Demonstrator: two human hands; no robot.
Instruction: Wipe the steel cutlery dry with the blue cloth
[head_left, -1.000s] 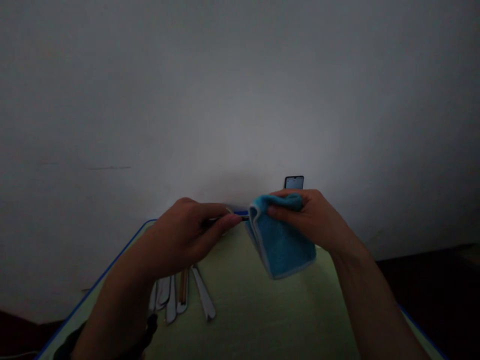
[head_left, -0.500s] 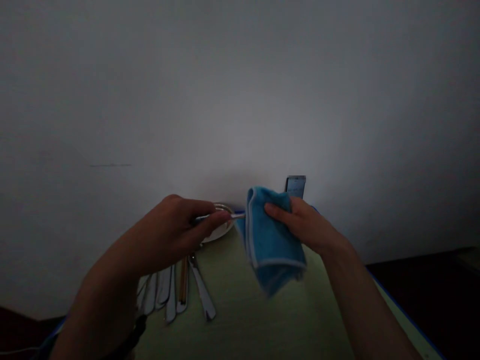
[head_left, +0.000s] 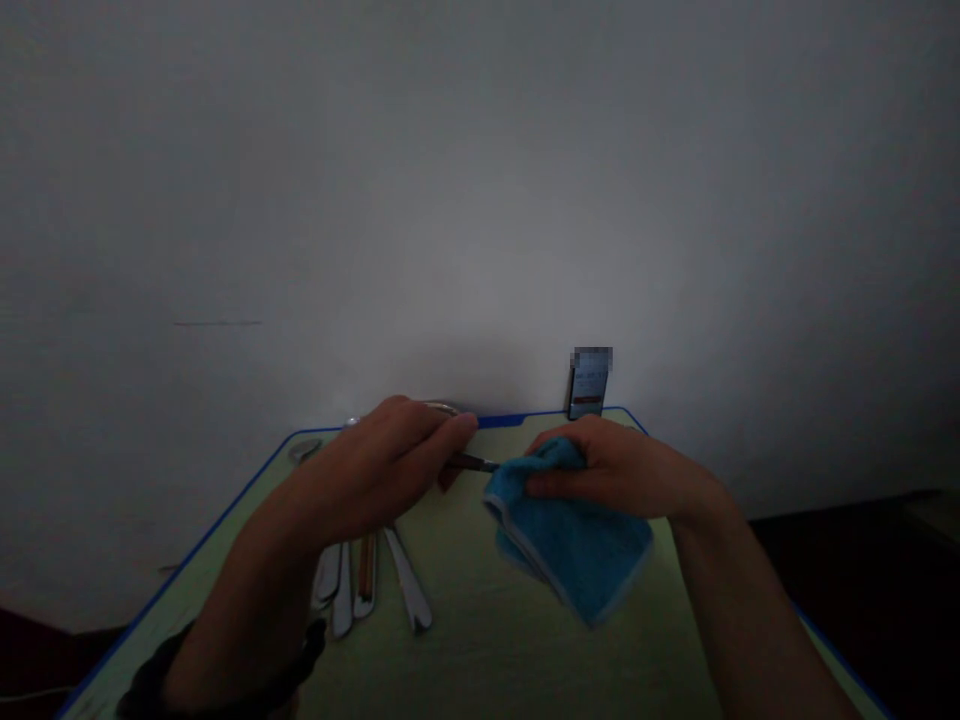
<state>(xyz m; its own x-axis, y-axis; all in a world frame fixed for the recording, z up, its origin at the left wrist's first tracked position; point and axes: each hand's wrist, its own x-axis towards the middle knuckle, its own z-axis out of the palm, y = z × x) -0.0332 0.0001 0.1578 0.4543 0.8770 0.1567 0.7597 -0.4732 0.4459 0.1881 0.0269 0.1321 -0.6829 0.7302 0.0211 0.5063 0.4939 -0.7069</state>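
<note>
- A curved rim (head_left: 444,408) shows behind the left hand (head_left: 386,460), contents hidden.
- That hand grasps a slim utensil (head_left: 478,463), its end in the blue cloth (head_left: 576,545) the right hand (head_left: 611,465) pinches.
- Tabletop (head_left: 510,640) lies open below the cloth; blue far edge (head_left: 501,422) by the wall (head_left: 480,220).

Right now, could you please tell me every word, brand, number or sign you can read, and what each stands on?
Readable text: none.
Phone: rows of marks on the screen, too small and blurred to read.
Blue cloth, metal utensil in the left hand: no lettering to be made out.
</note>
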